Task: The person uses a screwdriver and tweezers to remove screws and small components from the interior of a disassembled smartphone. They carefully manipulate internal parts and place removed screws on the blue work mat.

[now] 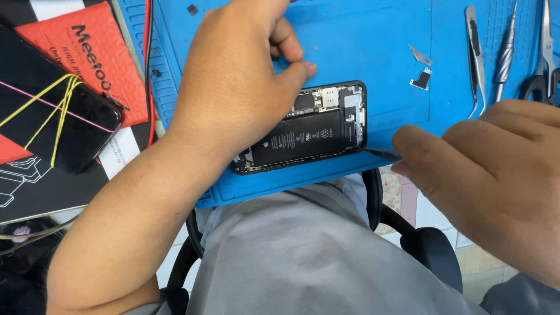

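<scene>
The opened phone [309, 131] is the one shell here that holds anything: inside its black frame sit a long black battery, a circuit board along the far side and small metal shields at the right end. It lies flat at the near edge of the blue work mat [361, 41], just above my lap.

My left hand [233, 81] arches over the phone's left half, wrist bent down, fingers curled, thumb and forefinger pinched together at the phone's far edge; whether anything tiny sits between them I cannot tell. My right hand [490, 169] comes in from the right, just off the mat's near edge, fingers closed around a thin dark tool [382, 154] whose tip touches the phone's near right corner.

Two small metal plates [421, 67] lie on the mat beyond the phone. Tweezers [475, 58], a slim metal probe and scissors rest along the mat's right edge. Off the mat's left edge lies a second phone [52, 111] bound with rubber bands, on a red padded pouch [93, 52].
</scene>
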